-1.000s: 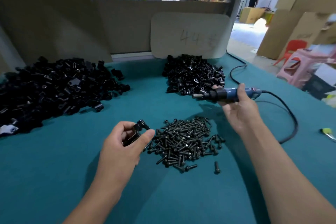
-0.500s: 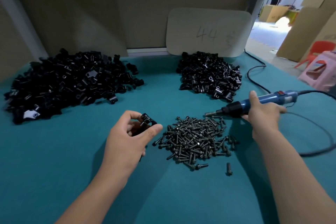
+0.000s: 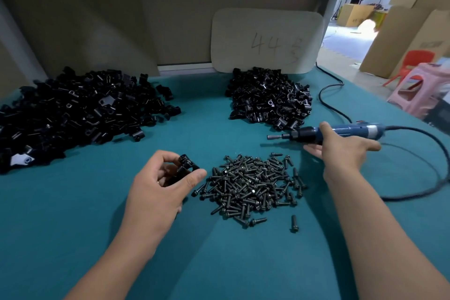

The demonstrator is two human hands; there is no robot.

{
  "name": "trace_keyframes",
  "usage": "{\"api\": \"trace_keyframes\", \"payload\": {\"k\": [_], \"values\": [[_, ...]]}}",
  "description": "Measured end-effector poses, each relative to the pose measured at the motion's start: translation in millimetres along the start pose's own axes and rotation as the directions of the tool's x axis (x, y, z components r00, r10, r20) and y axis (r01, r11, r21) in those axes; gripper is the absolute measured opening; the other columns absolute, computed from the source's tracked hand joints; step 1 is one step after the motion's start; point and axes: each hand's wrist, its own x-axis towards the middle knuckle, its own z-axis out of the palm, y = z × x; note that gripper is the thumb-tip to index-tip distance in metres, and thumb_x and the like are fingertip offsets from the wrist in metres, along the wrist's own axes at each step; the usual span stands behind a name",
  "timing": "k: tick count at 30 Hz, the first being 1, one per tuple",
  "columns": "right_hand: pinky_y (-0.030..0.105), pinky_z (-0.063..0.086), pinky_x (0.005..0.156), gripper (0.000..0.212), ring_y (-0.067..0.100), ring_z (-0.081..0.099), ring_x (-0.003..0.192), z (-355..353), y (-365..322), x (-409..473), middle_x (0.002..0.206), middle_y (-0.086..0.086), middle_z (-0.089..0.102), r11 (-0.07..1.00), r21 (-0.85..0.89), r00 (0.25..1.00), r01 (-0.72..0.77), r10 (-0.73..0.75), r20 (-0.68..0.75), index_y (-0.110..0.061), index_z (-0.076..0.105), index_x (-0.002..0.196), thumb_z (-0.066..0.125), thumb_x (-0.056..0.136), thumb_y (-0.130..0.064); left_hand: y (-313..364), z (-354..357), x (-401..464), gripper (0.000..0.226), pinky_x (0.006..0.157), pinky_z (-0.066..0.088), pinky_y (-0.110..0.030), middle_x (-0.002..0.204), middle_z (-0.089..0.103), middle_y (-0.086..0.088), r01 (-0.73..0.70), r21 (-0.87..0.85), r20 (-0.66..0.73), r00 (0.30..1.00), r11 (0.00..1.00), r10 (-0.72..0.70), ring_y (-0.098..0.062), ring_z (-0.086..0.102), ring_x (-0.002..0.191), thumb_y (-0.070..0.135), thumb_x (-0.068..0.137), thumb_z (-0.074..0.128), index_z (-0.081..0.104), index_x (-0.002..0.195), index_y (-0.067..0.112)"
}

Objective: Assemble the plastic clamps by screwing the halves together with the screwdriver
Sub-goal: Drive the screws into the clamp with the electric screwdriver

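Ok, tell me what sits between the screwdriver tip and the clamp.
Nothing visible: only bare teal cloth separates the screwdriver tip from the clamp in the left hand. The screw pile lies nearer, below that line.

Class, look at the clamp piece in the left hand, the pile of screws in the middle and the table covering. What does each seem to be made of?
Clamp piece: apparently black plastic, going by its glossy moulded look.
Screws: probably dark-finished metal, with small glints on heads and shanks.
Table covering: seemingly teal cloth or felt; matte, without shine, though the weave is too fine to confirm.
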Motion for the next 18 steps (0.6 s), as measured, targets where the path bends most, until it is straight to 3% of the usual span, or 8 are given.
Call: {"api": "trace_keyframes", "payload": {"k": [2,4,6,9,11,14,16,18], "values": [[0.045,0.067,0.071,0.092,0.037,0.079,0.077,1.2,-1.6,4.6,0.124,0.011,0.05,1.0,-0.016,1.0,0.017,-0.017,-0.007,-0.02,0.015,0.145,0.085,0.085,-0.023,0.8,0.2,-0.7,0.044,0.047,0.049,-0.031,0.071,0.064,0.006,-0.005,-0.003,0.008,1.0,1.0,0.005,-0.016,0.05,0.051,0.055,0.071,0.088,0.065,0.098,0.03],[0.045,0.067,0.07,0.098,0.034,0.078,0.066,1.9,-4.4,7.5,0.122,0.009,0.053,0.999,-0.043,1.0,0.017,-0.017,0.004,-0.02,0.012,0.15,0.084,0.085,-0.023,0.8,0.2,-0.9,0.042,0.046,0.049,-0.03,0.07,0.064,0.005,-0.007,-0.004,0.01,1.0,1.0,0.008,-0.015,0.05,0.051,0.054,0.072,0.089,0.066,0.097,0.03],[0.043,0.066,0.063,0.086,0.033,0.074,0.05,1.9,-5.8,9.3,0.11,0.008,0.055,0.999,-0.053,1.0,0.012,-0.012,-0.004,-0.022,0.018,0.14,0.082,0.083,-0.02,0.7,-0.1,-1.2,0.041,0.046,0.049,-0.029,0.07,0.065,0.005,-0.01,-0.001,0.009,1.0,1.0,0.01,-0.015,0.051,0.051,0.053,0.072,0.089,0.066,0.097,0.03],[0.04,0.064,0.056,0.088,0.033,0.072,0.046,0.8,-3.6,9.5,0.102,0.006,0.053,0.995,-0.098,1.0,0.002,-0.004,-0.023,-0.024,0.016,0.142,0.081,0.083,-0.02,-0.2,-1.1,-1.7,0.043,0.046,0.048,-0.028,0.069,0.064,0.005,-0.012,0.002,0.008,1.0,1.0,0.012,-0.015,0.051,0.051,0.056,0.071,0.089,0.066,0.096,0.029],[0.04,0.063,0.055,0.079,0.03,0.07,0.043,0.0,-1.1,9.4,0.095,0.005,0.056,0.987,-0.156,0.999,0.033,-0.038,-0.025,-0.027,0.017,0.133,0.08,0.084,-0.024,-0.3,-1.4,-1.7,0.047,0.047,0.05,-0.03,0.071,0.066,0.001,-0.009,0.003,0.013,1.0,1.0,0.009,-0.015,0.051,0.051,0.06,0.07,0.09,0.066,0.097,0.029],[0.032,0.054,0.044,0.069,0.025,0.065,0.036,-0.5,0.3,10.4,0.101,0.012,0.064,0.963,-0.253,0.993,0.09,-0.106,-0.048,-0.024,0.019,0.119,0.078,0.084,-0.032,0.4,-1.7,-1.4,0.053,0.049,0.052,-0.03,0.073,0.067,0.001,-0.007,0.002,0.022,1.0,1.0,0.007,-0.014,0.052,0.052,0.068,0.067,0.089,0.066,0.097,0.03],[0.034,0.054,0.045,0.061,0.031,0.069,0.045,0.4,2.8,6.4,0.106,0.012,0.064,0.962,-0.245,0.99,0.118,-0.134,-0.052,-0.02,0.025,0.121,0.074,0.086,-0.031,0.3,-1.6,-0.3,0.051,0.049,0.052,-0.029,0.073,0.068,0.002,-0.002,0.0,0.022,1.0,1.0,0.002,-0.014,0.053,0.052,0.066,0.07,0.09,0.066,0.097,0.03],[0.041,0.055,0.06,0.055,0.037,0.069,0.068,2.3,7.9,-3.2,0.106,0.01,0.061,0.952,-0.251,0.98,0.174,-0.192,-0.05,-0.016,0.03,0.128,0.068,0.091,-0.03,0.3,-1.3,0.6,0.043,0.051,0.051,-0.027,0.075,0.069,0.002,0.015,0.014,0.012,1.0,1.0,-0.015,-0.013,0.054,0.054,0.059,0.074,0.089,0.066,0.096,0.031]]}}
